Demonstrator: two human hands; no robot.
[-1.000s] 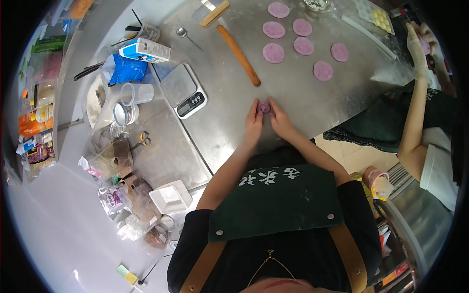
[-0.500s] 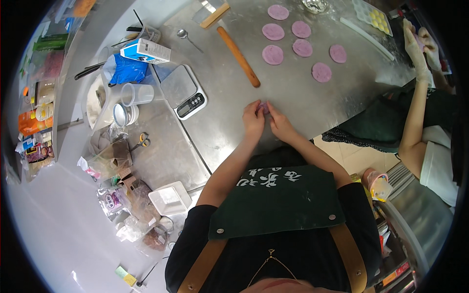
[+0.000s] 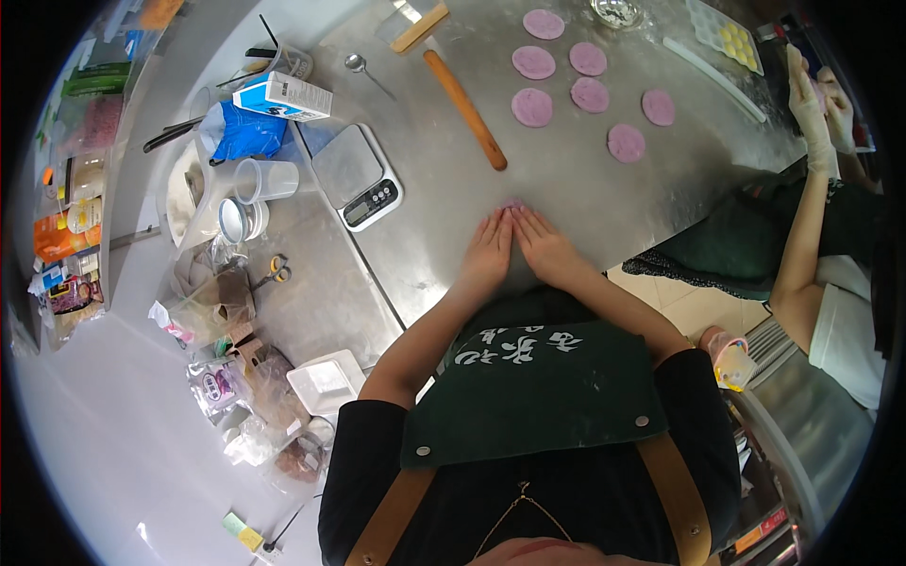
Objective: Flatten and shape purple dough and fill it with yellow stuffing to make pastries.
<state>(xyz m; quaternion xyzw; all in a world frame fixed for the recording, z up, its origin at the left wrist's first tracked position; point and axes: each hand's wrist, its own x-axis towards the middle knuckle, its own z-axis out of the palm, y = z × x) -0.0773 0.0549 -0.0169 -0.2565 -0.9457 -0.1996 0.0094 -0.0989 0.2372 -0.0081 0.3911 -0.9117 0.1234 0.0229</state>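
Observation:
My left hand and my right hand lie side by side at the near middle of the steel table, fingers stretched out flat and pointing away from me. Their fingertips press on a small lump of purple dough, mostly covered so that only its far edge shows. Beyond them a wooden rolling pin rests at a slant. Several flat purple dough rounds are spread over the far part of the table.
A digital kitchen scale stands to the left, with a clear plastic cup and scissors beyond it. Far off lie a metal spoon and a wooden-handled dough scraper. At right, a co-worker's gloved hands are busy.
My fingers were curled around the dough lump; now both hands have flattened and come together over it. The whole view has shifted slightly.

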